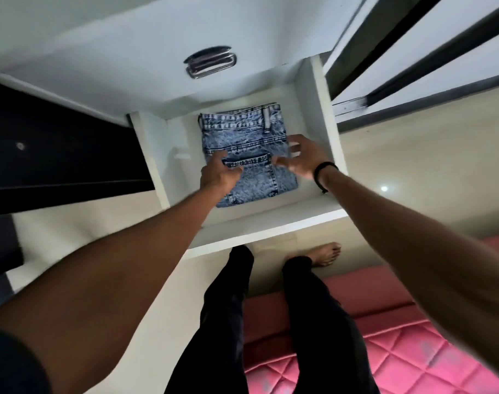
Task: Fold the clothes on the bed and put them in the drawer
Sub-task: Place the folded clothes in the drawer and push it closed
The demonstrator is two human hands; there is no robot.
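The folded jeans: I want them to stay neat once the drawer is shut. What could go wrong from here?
The folded jeans lie slightly askew in the open drawer. Both the left hand and the right hand are on them, so pulling away carelessly could drag the top layer loose. Closing before the hands clear risks pinched fingers.

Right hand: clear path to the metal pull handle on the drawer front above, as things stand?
Probably yes. The right hand hovers with fingers loosely spread over the folded acid-wash denim jeans in the open white drawer, holding nothing. The chrome pull handle sits above with nothing between.
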